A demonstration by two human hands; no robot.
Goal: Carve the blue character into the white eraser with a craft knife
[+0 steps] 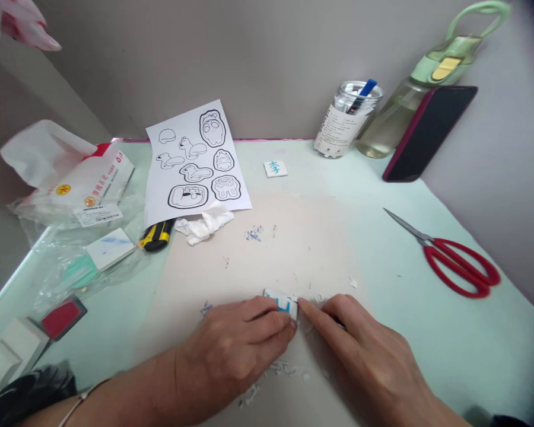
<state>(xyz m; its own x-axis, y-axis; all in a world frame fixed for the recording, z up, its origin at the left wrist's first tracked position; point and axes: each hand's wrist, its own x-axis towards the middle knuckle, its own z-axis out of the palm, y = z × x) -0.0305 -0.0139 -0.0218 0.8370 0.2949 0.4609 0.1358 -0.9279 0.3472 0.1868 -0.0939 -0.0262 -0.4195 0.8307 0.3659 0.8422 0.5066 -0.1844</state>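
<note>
My left hand (242, 335) is closed on a small white carving block (286, 305) with blue marks on its top, pressing it to the pale mat (267, 261). At the block's right edge is the forefinger of my right hand (360, 341). That hand's fingers are curled round a slim tool; only a dark bit shows, so its kind is hidden. White shavings (285, 369) lie in front of the block, and more are scattered behind it. Farther back sits another white square block (275, 168) with blue writing.
Red-handled scissors (463, 267) lie at right. Behind them are a phone (429, 135), a bottle (396, 112) and a jar of pens (342, 121). At left are a printed sheet (191, 172), crumpled tissue (204, 224), a yellow-black cutter (156, 236), a tissue pack (84, 178) and a red ink pad (63, 319).
</note>
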